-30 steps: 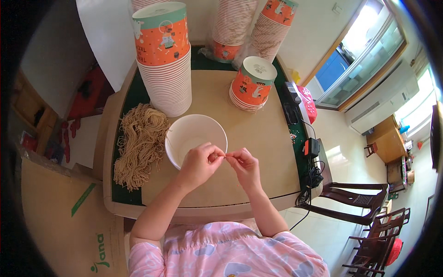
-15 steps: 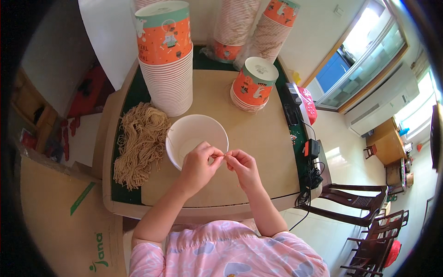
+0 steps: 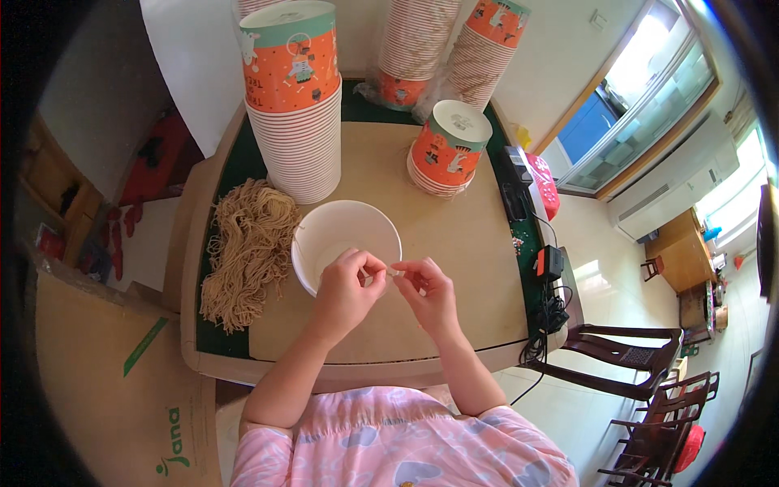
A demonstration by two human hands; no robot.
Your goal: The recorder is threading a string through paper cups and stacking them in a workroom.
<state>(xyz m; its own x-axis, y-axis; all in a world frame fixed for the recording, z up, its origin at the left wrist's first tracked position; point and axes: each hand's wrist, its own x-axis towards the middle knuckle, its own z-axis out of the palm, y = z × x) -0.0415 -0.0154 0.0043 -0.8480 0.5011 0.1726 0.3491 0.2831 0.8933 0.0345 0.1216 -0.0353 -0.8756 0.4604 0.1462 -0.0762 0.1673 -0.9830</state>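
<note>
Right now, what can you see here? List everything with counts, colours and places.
Table: one, green and brown, centre
Tall bucket stack: one, white and orange, back left
Short bucket stack: one, orange and green, back right
Other bucket stacks: at least three, mostly white, rear
Open bucket: one, white, near centre
Cord bundle: one, tan, left
Small held bit: one, pale, centre
Sheet: one, tan, on table
Cables: several, black, table's right
Carton: one, brown, lower left
Chairs: several, dark brown, right
Air conditioner: one, white, upper right
Top: one, pink, bottom
Left hand: one, bare, centre
Right hand: one, bare, centre
</note>
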